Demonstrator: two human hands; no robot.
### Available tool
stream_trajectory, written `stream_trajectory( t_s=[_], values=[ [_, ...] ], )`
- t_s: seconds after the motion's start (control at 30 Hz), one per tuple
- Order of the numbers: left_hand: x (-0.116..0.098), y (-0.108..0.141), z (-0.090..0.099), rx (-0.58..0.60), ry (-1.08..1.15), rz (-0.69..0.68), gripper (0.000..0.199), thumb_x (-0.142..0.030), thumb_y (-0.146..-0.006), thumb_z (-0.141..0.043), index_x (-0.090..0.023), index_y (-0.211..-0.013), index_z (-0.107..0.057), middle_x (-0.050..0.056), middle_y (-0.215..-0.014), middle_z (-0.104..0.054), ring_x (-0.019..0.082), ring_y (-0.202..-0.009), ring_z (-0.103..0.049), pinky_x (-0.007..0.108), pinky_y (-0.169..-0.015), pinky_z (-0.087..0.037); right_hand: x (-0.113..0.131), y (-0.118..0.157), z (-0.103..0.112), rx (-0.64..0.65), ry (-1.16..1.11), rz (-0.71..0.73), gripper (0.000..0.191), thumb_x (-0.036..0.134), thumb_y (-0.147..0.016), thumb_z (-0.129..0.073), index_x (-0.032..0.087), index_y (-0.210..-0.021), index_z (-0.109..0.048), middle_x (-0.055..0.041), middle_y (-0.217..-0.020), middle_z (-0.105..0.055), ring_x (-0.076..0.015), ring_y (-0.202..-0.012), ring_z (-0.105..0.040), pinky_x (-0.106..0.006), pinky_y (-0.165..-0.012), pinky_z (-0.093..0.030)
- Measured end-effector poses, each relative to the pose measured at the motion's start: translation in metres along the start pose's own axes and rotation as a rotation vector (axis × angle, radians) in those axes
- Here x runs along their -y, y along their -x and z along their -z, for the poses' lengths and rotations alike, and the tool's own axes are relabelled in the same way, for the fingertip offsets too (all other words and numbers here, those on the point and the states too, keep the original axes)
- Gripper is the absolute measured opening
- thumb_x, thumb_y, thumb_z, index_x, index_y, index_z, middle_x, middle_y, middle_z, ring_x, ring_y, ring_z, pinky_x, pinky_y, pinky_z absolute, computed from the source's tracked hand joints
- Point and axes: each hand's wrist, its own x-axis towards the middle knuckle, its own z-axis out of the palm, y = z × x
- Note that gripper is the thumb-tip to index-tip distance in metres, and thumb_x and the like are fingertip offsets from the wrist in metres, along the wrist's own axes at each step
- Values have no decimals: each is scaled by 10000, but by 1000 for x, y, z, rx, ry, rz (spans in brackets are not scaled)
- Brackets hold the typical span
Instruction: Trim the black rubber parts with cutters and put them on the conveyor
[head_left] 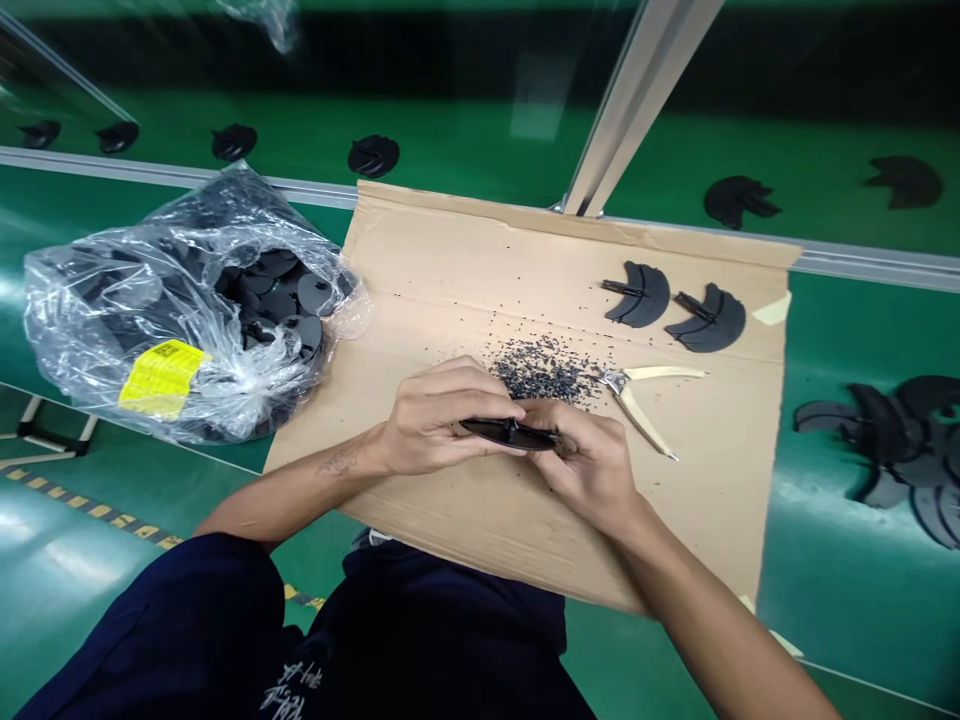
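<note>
Between my two hands is a thin black plastic part (506, 434), seen nearly edge-on above the cardboard sheet (450, 270). My left hand (442, 415) is closed on its left side, and my right hand (585, 450) grips its right end. Just beyond my fingers lies a scattered heap of small black plastic bits (544, 368). Cutting pliers with cream handles (649, 400) rest spread apart to the right of the heap. Two fan-shaped black parts, one a curved plate (645, 295) and the other a similar plate (714, 320), lie farther back on the cardboard.
On the left a clear plastic bag (180, 290) with a yellow label holds many black parts. More black parts (900, 450) are piled on the green table at right. A metal post (637, 110) and a rail (877, 265) run behind the cardboard, with several black parts beyond.
</note>
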Motion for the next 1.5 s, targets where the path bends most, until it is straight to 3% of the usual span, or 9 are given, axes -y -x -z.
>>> stream_trajectory(
  t_s=[0.17,0.4,0.6,0.87,0.97,1.1,1.17,1.3,1.5],
  values=[
    [1,2,-1,33,5,3,245,-234,-939,-695,-206,-1182,-715,83,-1004,-771,166,-924,-730,312,-819,-609,0,-1,3,-25,32,17,151,191,-961,-583,231,-819,-610,-50,-872,-766,-155,-748,-722,-247,-663,-567],
    [-2,1,-1,6,-28,30,167,-242,-884,-769,-177,-1036,-748,61,-876,-762,139,-806,-711,273,-729,-593,-1,-1,1,0,-18,23,135,193,-965,-598,219,-837,-633,-48,-897,-773,-132,-702,-698,-237,-638,-550],
    [1,-3,-2,53,68,79,277,-375,-865,-783,-200,-1075,-741,68,-933,-758,156,-865,-702,303,-776,-597,-3,-2,2,-24,-80,-32,126,274,-949,-662,217,-837,-669,-29,-800,-754,-136,-653,-682,-245,-617,-554],
    [-1,1,-4,-1,10,161,195,-274,-880,-772,-192,-1053,-730,53,-927,-756,137,-853,-700,267,-765,-584,-1,-6,6,-76,-6,-5,151,289,-892,-738,230,-1030,-749,-90,-1037,-783,-216,-904,-738,-369,-825,-612],
    [0,0,-2,15,9,162,205,-313,-886,-768,-182,-1039,-728,56,-913,-748,141,-853,-692,272,-773,-575,-1,-7,11,-129,-22,20,100,236,-874,-755,243,-973,-765,-68,-960,-776,-201,-854,-726,-358,-791,-605],
    [4,-3,4,139,244,256,461,-572,-986,-526,-172,-1044,-748,102,-953,-746,167,-877,-691,309,-783,-571,-2,-9,16,-121,-68,28,45,201,-874,-745,238,-883,-770,-51,-871,-761,-185,-780,-709,-340,-728,-590],
    [5,-4,7,181,349,351,472,-548,-1020,-465,-186,-1022,-767,96,-939,-747,163,-866,-695,309,-774,-567,-2,-9,17,-113,-79,32,40,215,-877,-744,241,-889,-771,-54,-875,-762,-194,-793,-710,-359,-738,-589],
    [7,-3,7,182,428,421,218,-388,-918,-723,-181,-901,-789,69,-831,-743,143,-780,-699,270,-714,-569,-2,-9,15,-95,-55,76,64,208,-871,-748,250,-914,-771,-45,-851,-757,-200,-790,-706,-376,-737,-579],
    [9,0,4,139,434,401,211,-371,-892,-757,-167,-839,-776,71,-794,-745,141,-741,-693,268,-696,-571,-4,-4,11,-113,69,188,125,177,-875,-737,252,-974,-749,-38,-842,-755,-204,-776,-704,-388,-710,-573]
  ],
)
